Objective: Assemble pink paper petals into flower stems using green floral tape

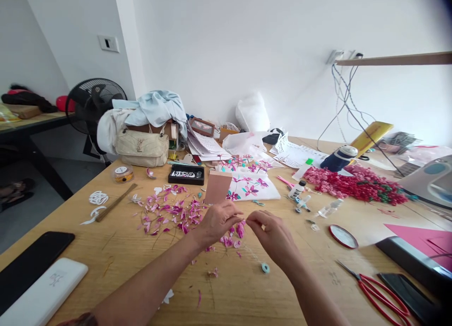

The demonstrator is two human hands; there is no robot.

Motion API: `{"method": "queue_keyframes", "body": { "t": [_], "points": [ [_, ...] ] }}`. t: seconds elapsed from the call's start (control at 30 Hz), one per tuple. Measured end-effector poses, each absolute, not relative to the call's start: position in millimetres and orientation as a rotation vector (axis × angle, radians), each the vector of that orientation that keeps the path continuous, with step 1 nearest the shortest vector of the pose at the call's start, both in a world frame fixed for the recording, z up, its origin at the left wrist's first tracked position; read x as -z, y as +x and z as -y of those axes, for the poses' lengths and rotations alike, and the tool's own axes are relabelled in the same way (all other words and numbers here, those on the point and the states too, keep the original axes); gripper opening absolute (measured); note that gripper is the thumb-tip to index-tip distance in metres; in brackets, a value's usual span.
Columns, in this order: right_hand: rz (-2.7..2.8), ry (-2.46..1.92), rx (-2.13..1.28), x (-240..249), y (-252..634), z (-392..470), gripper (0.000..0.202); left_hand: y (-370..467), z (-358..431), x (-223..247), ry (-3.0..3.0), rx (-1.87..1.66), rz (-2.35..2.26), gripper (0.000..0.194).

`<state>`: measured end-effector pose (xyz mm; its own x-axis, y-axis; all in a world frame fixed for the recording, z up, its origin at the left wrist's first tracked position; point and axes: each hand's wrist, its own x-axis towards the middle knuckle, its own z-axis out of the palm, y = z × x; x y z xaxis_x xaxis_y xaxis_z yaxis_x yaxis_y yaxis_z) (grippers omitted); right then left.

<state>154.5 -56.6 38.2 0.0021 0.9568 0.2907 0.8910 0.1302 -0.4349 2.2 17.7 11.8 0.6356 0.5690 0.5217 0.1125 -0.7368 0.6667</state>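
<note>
My left hand (pixel 219 224) and my right hand (pixel 270 232) meet over the middle of the table, thumbs and forefingers pinched close together. Just under the left fingertips hangs a small pink flower (pixel 240 230). What the right fingers pinch is too small to make out. A pale thread (pixel 252 253) runs from below the hands to a teal bobbin (pixel 265 268) on the wood. Loose pink petals (pixel 176 210) on thin stems lie spread left of my hands. Behind the left hand stands a pinkish-brown card block (pixel 218 187).
Red-handled scissors (pixel 379 295), a round red-rimmed dish (pixel 343 236) and small bottles (pixel 297 189) lie to the right. A white sheet with purple flowers (pixel 252 185) is behind the hands. At left are a white power bank (pixel 49 290), a black phone (pixel 35 255) and a beige handbag (pixel 142 147).
</note>
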Motion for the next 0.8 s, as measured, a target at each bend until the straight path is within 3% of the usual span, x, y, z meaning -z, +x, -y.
{"method": "queue_keyframes", "body": {
  "t": [0.17, 0.47, 0.63, 0.8],
  "points": [
    [1.569, -1.85, 0.021, -32, 160, 72, 0.02, -1, -21, -17, 1.882, -1.211, -0.793, 0.027],
    [1.551, -1.66, 0.241, -13, 142, 86, 0.019, 18, -2, -11, 1.09, -0.781, -0.535, 0.037],
    [1.523, -1.7, 0.088, -3, 138, 86, 0.021, 20, -4, -8, 0.926, -0.744, -0.486, 0.035],
    [1.474, -1.734, -0.309, -10, 141, 80, 0.019, 23, -6, -9, 1.027, -0.784, -0.535, 0.029]
  ]
}}
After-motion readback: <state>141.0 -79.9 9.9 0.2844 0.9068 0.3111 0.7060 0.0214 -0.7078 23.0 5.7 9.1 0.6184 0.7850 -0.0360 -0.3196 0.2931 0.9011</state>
